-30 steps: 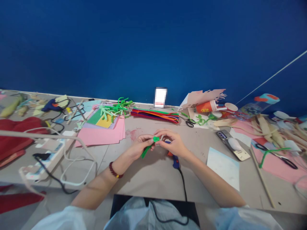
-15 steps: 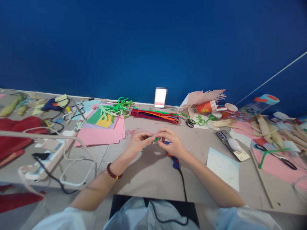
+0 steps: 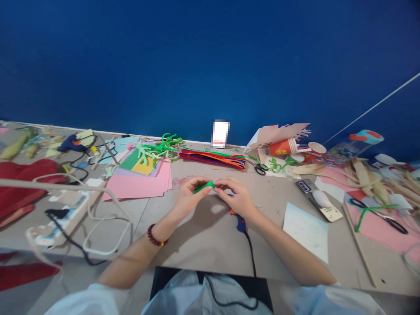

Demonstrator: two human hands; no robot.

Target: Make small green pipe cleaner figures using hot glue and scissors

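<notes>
Both of my hands meet over the middle of the grey table (image 3: 210, 245). My left hand (image 3: 187, 197) pinches a green pipe cleaner (image 3: 204, 187) between thumb and fingers, and the piece lies across its fingertips. My right hand (image 3: 236, 195) grips the other end of the same green piece, fingers curled. A blue and orange glue gun (image 3: 240, 222) lies on the table just under my right wrist, its black cord running back toward me.
A stack of coloured paper (image 3: 141, 175) lies at the left, a bundle of coloured pipe cleaners (image 3: 213, 158) behind my hands, scissors (image 3: 260, 167) and paper cups (image 3: 285, 146) to the right. A phone (image 3: 316, 199), a pale paper sheet (image 3: 306, 229) and a power strip (image 3: 65, 218) are nearby.
The green pipe cleaner hung down from my left hand one second ago; now it is turned up and lies short between both sets of fingertips. My hands stayed in place.
</notes>
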